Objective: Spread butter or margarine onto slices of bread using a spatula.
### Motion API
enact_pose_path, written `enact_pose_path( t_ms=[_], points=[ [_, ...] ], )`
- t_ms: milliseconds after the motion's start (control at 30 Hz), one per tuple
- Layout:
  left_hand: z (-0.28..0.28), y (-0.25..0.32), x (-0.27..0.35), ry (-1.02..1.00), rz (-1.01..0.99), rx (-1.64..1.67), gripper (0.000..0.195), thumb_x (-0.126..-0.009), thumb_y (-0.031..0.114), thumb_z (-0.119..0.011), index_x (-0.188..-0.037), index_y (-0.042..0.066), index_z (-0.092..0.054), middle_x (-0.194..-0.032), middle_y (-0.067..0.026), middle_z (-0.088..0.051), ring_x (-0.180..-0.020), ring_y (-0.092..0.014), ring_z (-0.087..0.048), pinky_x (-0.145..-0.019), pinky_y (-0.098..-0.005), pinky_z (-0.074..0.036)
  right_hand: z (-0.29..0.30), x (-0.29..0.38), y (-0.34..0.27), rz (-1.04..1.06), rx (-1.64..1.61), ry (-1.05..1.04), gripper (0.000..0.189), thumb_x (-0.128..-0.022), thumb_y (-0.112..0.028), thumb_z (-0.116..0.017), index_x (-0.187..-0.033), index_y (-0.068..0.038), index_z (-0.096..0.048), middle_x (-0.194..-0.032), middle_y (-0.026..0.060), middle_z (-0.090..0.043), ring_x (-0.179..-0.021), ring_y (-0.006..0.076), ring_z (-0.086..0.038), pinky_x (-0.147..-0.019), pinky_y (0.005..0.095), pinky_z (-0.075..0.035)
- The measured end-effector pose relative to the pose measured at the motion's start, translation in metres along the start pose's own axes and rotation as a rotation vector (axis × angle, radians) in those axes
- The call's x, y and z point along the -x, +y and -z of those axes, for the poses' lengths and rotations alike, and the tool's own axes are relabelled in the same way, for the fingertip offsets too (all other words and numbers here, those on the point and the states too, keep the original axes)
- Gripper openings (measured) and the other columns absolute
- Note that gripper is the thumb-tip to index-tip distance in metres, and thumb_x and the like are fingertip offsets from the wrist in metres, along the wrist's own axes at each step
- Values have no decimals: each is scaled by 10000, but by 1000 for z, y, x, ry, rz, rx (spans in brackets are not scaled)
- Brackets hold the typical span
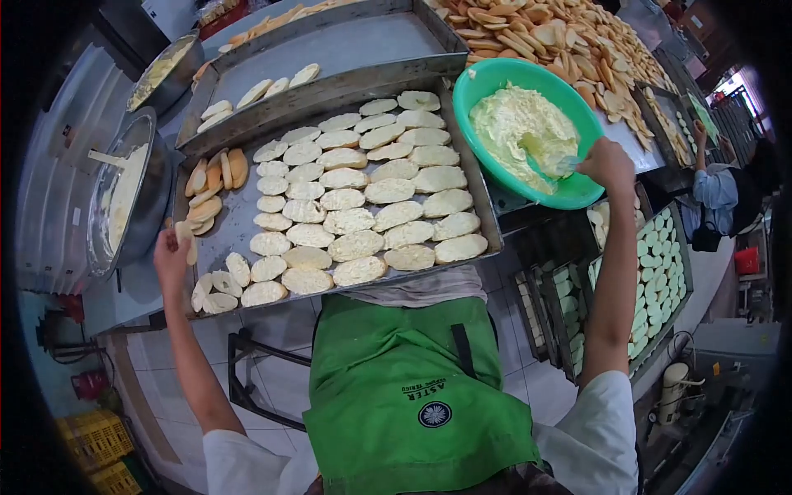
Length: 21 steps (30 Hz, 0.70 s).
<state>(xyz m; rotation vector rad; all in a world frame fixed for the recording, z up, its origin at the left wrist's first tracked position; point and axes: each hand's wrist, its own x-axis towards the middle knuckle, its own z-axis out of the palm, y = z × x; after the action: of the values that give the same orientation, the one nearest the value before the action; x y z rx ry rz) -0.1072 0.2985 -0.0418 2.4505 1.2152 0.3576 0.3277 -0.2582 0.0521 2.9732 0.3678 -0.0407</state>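
My left hand (172, 255) grips a thin bread slice (185, 242) over the left edge of a metal baking tray (230, 204). My right hand (609, 164) holds a spreader (566, 166), its blade down in pale yellow cream. That cream (526, 127) half fills a green plastic basin (470, 133) beside the tray's right side. Rows of oval bread slices (342, 221) coated with cream cover most of the tray. Plain slices (213, 179) are piled at its left, and a few coated ones (221, 284) lean together in the near left corner.
Behind is a second metal tray (334, 46) with a few slices. A large bread heap (544, 31) spreads at the back right. Two metal bowls (145, 185) of cream stand left. Filled trays (659, 278) sit lower right. A co-worker (718, 192) is at far right.
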Motion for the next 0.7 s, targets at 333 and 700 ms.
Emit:
enact_pose_path(
  t_ms=[333,700],
  points=[
    [-6,89,103,-361,259,1640,382,-912,251,-421,-1210,22,-352,-1159,-154,-476,-1027,-227,-505,-848,-356,-458,-26,-24,-5,56,-464,-57,308,-636,-276,-726,-745,3,-656,-593,98,-609,-548,192,-595,-523,307,-457],
    [-57,226,149,-767,48,1784,497,-892,149,-438,-1315,7,-219,-1255,-209,-393,-1150,-295,-434,-969,-401,-374,-23,150,-67,297,-1416,-31,130,-757,-30,-612,-880,9,-616,-740,27,-583,-613,64,-498,-544,189,-393]
  ],
)
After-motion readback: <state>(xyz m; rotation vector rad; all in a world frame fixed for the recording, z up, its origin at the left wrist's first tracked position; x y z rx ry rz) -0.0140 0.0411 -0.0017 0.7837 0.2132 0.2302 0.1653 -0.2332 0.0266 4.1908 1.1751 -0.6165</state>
